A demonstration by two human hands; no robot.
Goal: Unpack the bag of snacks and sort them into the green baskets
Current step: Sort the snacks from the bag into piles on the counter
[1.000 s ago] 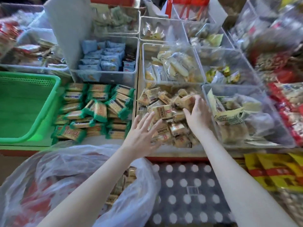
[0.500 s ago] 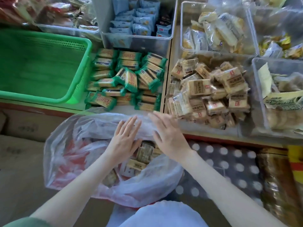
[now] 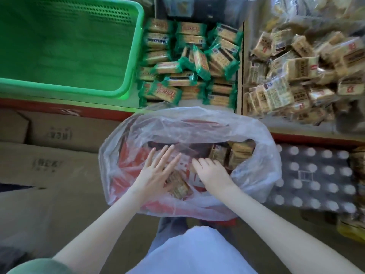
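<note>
Inside the plastic bag [image 3: 256, 175], my left hand [image 3: 156, 175] is lying flat-open, my right hand [image 3: 212, 173] curling, grip unclear; biscuit packets [image 3: 233, 155] remaining, green basket [image 3: 69, 52] unfilled.

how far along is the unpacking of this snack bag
Looks done: green-wrapped packets and tan packets are piled on the shelf, though the green basket shows no snacks. In hand: the left hand is spread flat and the right hand reaches inside the plastic bag. Left: red packs and bagged biscuit packs remain inside.
</note>
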